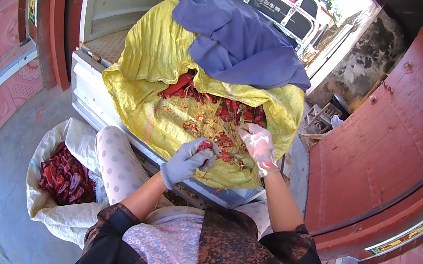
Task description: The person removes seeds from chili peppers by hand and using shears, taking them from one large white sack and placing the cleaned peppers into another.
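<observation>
My left hand (184, 163), in a grey glove, is closed around a dried red chili pepper (205, 145). Just right of it, my right hand (259, 146) wears a pink-and-white patterned glove. Its fingers are curled over the edge of the pepper pile, and whatever they hold is hidden. Both hands are above an opened yellow woven sack (151, 50), where red chili peppers (179, 85) lie among loose seeds and stem bits. To my left a white woven sack (47, 213) stands with its mouth rolled open, holding many dark red peppers (66, 177).
The yellow sack rests on a white metal truck bed (82, 78). A blue-purple cloth (241, 39) drapes over its far part. A white vehicle (279, 2) stands beyond. A red metal door (385, 143) is at the right, with a grey crate (322, 117) beside it.
</observation>
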`<state>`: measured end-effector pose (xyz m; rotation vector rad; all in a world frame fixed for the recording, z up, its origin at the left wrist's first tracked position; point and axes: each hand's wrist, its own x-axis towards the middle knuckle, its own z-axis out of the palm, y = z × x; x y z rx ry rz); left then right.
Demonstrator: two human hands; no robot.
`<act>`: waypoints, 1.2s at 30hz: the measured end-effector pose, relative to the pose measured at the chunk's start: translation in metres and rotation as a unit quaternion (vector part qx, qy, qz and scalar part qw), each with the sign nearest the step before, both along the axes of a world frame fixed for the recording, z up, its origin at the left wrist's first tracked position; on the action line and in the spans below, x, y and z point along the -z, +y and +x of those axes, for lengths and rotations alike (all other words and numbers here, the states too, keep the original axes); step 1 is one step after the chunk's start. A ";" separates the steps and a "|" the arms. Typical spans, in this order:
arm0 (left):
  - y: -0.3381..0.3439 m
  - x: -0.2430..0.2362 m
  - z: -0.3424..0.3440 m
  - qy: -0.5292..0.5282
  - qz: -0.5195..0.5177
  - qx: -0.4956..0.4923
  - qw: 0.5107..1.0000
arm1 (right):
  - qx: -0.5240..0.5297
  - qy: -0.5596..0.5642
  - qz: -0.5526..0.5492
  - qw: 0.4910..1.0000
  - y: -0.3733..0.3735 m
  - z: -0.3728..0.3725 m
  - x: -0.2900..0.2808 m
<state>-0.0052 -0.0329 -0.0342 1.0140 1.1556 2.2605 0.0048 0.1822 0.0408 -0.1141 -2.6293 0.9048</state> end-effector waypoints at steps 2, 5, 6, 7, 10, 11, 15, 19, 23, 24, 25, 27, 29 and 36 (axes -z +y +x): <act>-0.003 -0.003 -0.004 -0.010 0.008 -0.012 1.000 | 0.041 -0.006 0.163 0.986 0.002 -0.026 0.010; -0.006 -0.004 -0.008 -0.029 -0.031 -0.030 0.999 | 0.099 -0.009 0.313 0.944 0.003 -0.057 0.039; -0.007 -0.008 -0.007 -0.032 -0.054 -0.034 0.997 | 0.091 0.055 0.270 0.957 0.019 -0.065 0.055; -0.009 -0.012 -0.007 -0.034 -0.077 -0.038 0.996 | 0.083 0.120 0.224 0.964 0.039 -0.073 0.069; -0.020 -0.009 -0.010 -0.048 -0.057 -0.066 0.995 | 0.081 -0.042 0.287 0.954 0.010 -0.040 0.008; -0.019 -0.011 -0.010 -0.035 -0.046 -0.071 0.996 | 0.104 -0.029 0.267 0.958 0.010 -0.026 -0.001; -0.018 -0.020 -0.011 0.056 -0.080 -0.155 0.983 | -0.026 -0.106 0.183 0.977 0.005 0.026 -0.031; -0.014 -0.042 -0.003 0.268 -0.173 -0.240 0.917 | -0.132 -0.038 0.273 0.952 -0.031 0.061 -0.055; -0.001 -0.025 -0.006 0.357 -0.194 -0.260 0.876 | -0.148 -0.022 0.251 0.956 -0.046 0.069 -0.061; 0.001 -0.026 -0.006 0.366 -0.190 -0.272 0.870 | -0.156 -0.021 0.241 0.958 -0.043 0.068 -0.061; 0.001 -0.027 -0.004 0.374 -0.185 -0.284 0.863 | -0.165 -0.020 0.229 0.959 -0.041 0.068 -0.060; -0.001 -0.029 0.003 0.393 -0.203 -0.275 0.853 | -0.186 -0.021 0.204 0.961 -0.040 0.068 -0.056; -0.001 -0.023 0.003 0.406 -0.198 -0.266 0.851 | -0.205 -0.041 0.159 0.965 -0.040 0.068 -0.054; 0.014 -0.014 0.013 0.148 -0.132 -0.119 0.973 | -0.158 -0.139 -0.134 0.968 -0.035 0.061 -0.029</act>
